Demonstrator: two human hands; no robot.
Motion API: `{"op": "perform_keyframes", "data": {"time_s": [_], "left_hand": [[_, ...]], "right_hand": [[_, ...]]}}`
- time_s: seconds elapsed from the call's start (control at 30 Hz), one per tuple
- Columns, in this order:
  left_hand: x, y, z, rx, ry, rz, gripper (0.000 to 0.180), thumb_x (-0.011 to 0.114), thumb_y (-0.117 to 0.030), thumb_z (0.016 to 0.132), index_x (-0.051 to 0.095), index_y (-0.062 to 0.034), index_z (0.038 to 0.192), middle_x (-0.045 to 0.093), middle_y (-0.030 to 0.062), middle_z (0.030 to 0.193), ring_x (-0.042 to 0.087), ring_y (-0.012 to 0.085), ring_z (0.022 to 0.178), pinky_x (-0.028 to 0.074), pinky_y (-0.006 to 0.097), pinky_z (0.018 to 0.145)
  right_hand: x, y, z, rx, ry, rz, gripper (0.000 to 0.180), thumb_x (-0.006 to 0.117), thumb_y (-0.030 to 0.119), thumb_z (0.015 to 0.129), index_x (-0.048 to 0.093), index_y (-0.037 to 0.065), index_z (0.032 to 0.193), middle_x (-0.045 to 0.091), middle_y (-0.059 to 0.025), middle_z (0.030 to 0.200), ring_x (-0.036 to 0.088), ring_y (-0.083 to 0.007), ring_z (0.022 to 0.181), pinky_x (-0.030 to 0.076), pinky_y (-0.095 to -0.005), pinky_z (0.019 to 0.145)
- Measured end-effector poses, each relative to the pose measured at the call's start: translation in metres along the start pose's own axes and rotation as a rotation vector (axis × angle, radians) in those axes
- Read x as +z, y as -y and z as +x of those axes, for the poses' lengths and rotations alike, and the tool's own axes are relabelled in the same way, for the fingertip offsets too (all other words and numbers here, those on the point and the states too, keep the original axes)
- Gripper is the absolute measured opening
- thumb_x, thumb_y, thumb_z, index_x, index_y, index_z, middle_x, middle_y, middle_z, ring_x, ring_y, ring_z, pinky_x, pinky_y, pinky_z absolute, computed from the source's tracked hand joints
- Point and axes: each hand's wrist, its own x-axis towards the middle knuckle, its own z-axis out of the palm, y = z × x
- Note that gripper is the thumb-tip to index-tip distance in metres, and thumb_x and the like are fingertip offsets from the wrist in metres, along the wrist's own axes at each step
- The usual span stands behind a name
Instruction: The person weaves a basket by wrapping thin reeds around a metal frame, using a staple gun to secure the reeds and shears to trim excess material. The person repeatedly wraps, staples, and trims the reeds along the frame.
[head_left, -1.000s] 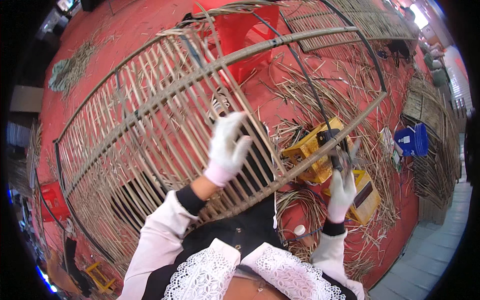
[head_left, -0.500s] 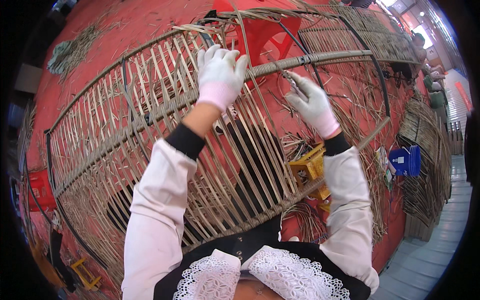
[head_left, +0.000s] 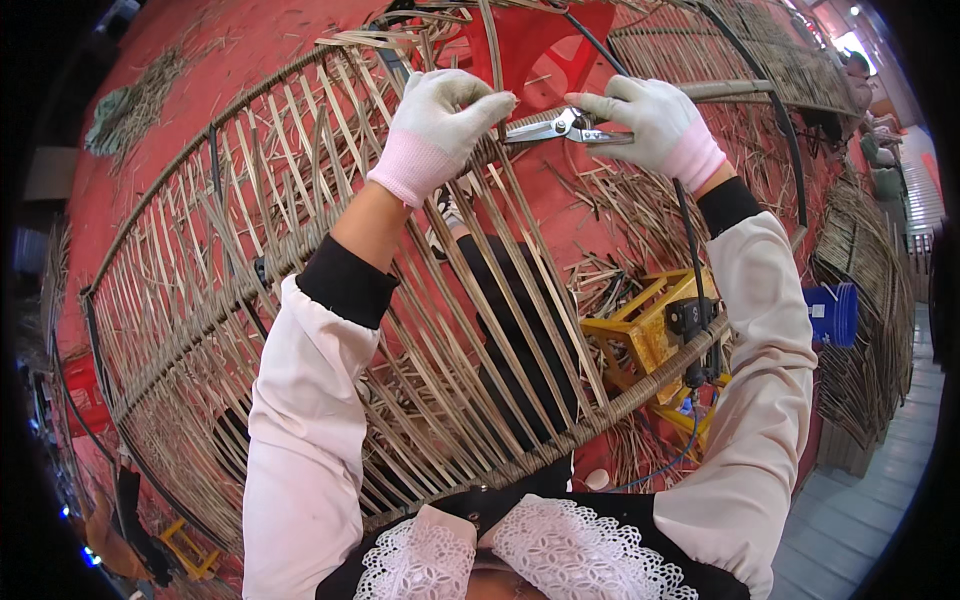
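My long, curved frame [head_left: 300, 250] stretched from the left edge to the upper right, across my lap. Pale strips [head_left: 160, 290] already filled its left and centre, slatted closely side by side; toward the right they stopped, leaving that end looking unfilled, with red floor [head_left: 545, 220] showing through. The frame's rails looked brown and wrapped, and some strip ends stuck up loose at upper centre. There, my gloved left hand [head_left: 440, 120] had thumb and forefinger pinched together; I cannot tell whether they gripped a strip. My gloved right hand's [head_left: 655, 130] fingers curled round silver shears [head_left: 570, 126], blades pointing left.
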Motion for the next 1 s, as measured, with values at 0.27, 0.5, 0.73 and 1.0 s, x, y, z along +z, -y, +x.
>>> {"op": "perform_keyframes", "data": {"time_s": [0.27,0.5,0.73,1.0], "left_hand": [[-0.021,-0.009,-0.01,0.104,-0.134,0.8,0.038,0.059,-0.041,0.095,0.077,-0.0097,0.084,0.07,0.0096,0.097,0.058,0.0264,0.107,0.036,0.043,0.102],[-0.02,0.001,-0.016,-0.131,0.031,0.154,0.033,0.073,-0.032,0.089,0.074,0.0003,0.09,0.062,0.0067,0.103,0.057,0.0184,0.103,0.045,0.032,0.091],[-0.03,0.005,-0.02,-0.041,0.113,-0.113,0.03,0.07,-0.03,0.095,0.072,-0.0007,0.09,0.057,0.0024,0.101,0.053,0.0128,0.099,0.044,0.03,0.088],[-0.046,-0.003,-0.024,-0.37,0.062,0.211,0.047,0.067,-0.044,0.094,0.075,0.0009,0.104,0.067,0.0131,0.093,0.065,0.0184,0.084,0.05,0.031,0.08]], "right_hand": [[-0.013,0.012,-0.007,0.356,0.068,0.173,0.054,0.077,0.045,0.082,0.067,0.022,0.13,0.063,-0.0073,0.088,0.066,-0.0275,0.08,0.054,-0.0384,0.07],[-0.012,0.018,0.009,0.088,0.071,0.045,0.06,0.08,0.044,0.078,0.064,0.03,0.133,0.059,-0.0037,0.087,0.064,-0.0242,0.076,0.053,-0.0379,0.068],[-0.006,0.019,0.019,0.04,0.098,0.039,0.055,0.08,0.042,0.077,0.067,0.028,0.129,0.06,-0.0039,0.085,0.064,-0.0244,0.074,0.054,-0.0375,0.066],[-0.008,0.031,0.019,0.168,0.11,0.181,0.058,0.08,0.046,0.078,0.066,0.028,0.131,0.061,-0.0046,0.087,0.066,-0.0255,0.078,0.054,-0.0374,0.07]]}}
